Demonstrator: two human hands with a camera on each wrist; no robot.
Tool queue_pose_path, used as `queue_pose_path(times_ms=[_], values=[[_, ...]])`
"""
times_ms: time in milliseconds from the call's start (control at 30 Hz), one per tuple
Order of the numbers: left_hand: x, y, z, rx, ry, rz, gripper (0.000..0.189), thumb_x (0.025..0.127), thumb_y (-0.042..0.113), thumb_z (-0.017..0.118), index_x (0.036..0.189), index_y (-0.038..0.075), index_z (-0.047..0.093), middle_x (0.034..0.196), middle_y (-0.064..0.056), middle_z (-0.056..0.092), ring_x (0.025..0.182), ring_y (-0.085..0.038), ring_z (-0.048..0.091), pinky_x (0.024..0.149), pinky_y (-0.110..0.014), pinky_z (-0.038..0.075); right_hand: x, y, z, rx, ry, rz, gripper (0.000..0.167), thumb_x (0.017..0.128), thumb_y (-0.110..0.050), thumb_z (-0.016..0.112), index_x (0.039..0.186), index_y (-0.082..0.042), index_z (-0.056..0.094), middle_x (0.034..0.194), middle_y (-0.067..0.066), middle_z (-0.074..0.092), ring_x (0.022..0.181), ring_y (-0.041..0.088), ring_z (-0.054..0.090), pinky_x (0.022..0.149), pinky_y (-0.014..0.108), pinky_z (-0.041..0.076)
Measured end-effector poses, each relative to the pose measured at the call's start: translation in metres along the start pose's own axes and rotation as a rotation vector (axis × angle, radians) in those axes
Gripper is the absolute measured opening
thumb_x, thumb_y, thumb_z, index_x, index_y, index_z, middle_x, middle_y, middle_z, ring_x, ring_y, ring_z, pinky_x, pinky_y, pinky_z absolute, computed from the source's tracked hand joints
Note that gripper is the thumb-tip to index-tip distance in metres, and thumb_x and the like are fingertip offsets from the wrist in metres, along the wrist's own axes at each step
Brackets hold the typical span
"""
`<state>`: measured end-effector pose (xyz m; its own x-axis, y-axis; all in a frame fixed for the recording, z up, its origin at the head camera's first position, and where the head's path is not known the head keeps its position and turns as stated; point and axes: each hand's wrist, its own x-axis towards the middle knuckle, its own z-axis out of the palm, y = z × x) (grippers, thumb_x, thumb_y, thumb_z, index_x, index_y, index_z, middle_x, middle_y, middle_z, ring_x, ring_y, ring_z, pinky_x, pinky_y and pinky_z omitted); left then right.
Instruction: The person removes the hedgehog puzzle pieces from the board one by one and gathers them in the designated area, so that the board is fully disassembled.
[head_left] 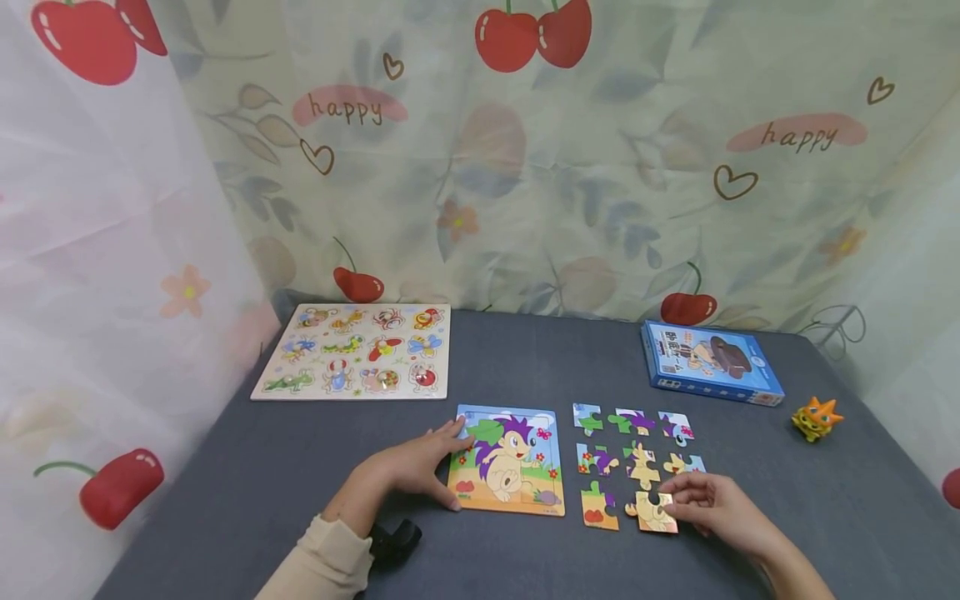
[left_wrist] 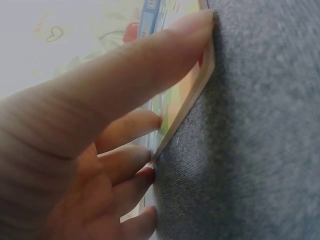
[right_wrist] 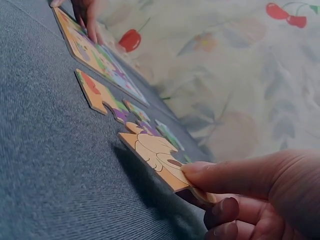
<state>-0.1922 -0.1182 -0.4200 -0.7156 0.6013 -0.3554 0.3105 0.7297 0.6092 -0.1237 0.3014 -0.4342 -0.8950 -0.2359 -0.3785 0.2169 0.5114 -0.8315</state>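
Observation:
My right hand [head_left: 708, 507] pinches a puzzle piece [head_left: 654, 518] between thumb and fingers at its right side. In the right wrist view this piece [right_wrist: 155, 155] tilts over the cloth and casts a shadow. Several loose pieces lie around it, in rough rows; a corner piece [head_left: 598, 510] with a red patch is just to its left. My left hand [head_left: 416, 462] rests spread at the left side of a square hedgehog picture board [head_left: 510, 458]. Its thumb [left_wrist: 192, 30] touches the board near the lower left corner, and its other fingertips are at the left edge.
An insect puzzle board [head_left: 352, 350] lies at the back left. At the back right is a blue box [head_left: 712, 362], with a small orange and yellow figurine [head_left: 816, 418] beside it. A dark object [head_left: 396, 542] shows under my left wrist. Printed curtains surround the grey table [head_left: 510, 350].

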Motion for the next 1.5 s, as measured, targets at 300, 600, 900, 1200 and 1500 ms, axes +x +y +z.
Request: queue_pose_path(times_ms=[300, 600, 900, 1200, 1500], values=[[0.000, 0.000, 0.001, 0.004, 0.010, -0.006, 0.088, 0.071, 0.032, 0.081, 0.144, 0.014, 0.035, 0.158, -0.009, 0.009, 0.143, -0.039, 0.007, 0.113, -0.056, 0.015, 0.002, 0.002, 0.005, -0.004, 0.000, -0.022, 0.044, 0.086, -0.023, 0.066, 0.113, 0.011, 0.057, 0.081, -0.001, 0.062, 0.058, 0.005, 0.050, 0.050, 0.023, 0.047], [0.001, 0.001, 0.002, 0.020, 0.008, -0.006, 0.087, 0.071, 0.032, 0.080, 0.144, 0.014, 0.036, 0.158, -0.009, 0.010, 0.143, -0.040, 0.009, 0.113, -0.057, 0.016, -0.003, 0.003, 0.008, -0.036, 0.066, -0.011, 0.042, 0.083, -0.019, 0.070, 0.109, 0.012, 0.056, 0.082, 0.003, 0.053, 0.064, 0.006, 0.054, 0.060, 0.027, 0.056], [0.000, 0.001, 0.001, 0.001, 0.002, -0.013, 0.088, 0.071, 0.032, 0.080, 0.145, 0.015, 0.035, 0.158, -0.008, 0.009, 0.143, -0.039, 0.007, 0.113, -0.057, 0.015, -0.007, 0.005, 0.009, -0.174, 0.057, -0.102, 0.054, 0.073, -0.027, 0.079, 0.110, 0.006, 0.058, 0.084, 0.004, 0.051, 0.065, 0.004, 0.048, 0.054, 0.021, 0.042], [0.001, 0.001, 0.000, 0.006, 0.007, -0.015, 0.088, 0.071, 0.033, 0.080, 0.145, 0.015, 0.035, 0.158, -0.008, 0.009, 0.143, -0.039, 0.007, 0.113, -0.057, 0.016, -0.006, 0.006, 0.008, -0.184, 0.053, -0.156, 0.054, 0.073, -0.028, 0.078, 0.109, 0.007, 0.058, 0.082, 0.005, 0.050, 0.063, 0.003, 0.048, 0.053, 0.020, 0.042], [-0.001, 0.003, 0.001, 0.006, 0.013, -0.006, 0.087, 0.071, 0.031, 0.081, 0.144, 0.013, 0.036, 0.158, -0.010, 0.010, 0.143, -0.039, 0.007, 0.113, -0.056, 0.016, -0.002, -0.012, 0.003, -0.219, 0.074, -0.133, 0.059, 0.072, -0.029, 0.079, 0.115, 0.006, 0.058, 0.087, 0.007, 0.054, 0.063, 0.006, 0.049, 0.053, 0.022, 0.041]])
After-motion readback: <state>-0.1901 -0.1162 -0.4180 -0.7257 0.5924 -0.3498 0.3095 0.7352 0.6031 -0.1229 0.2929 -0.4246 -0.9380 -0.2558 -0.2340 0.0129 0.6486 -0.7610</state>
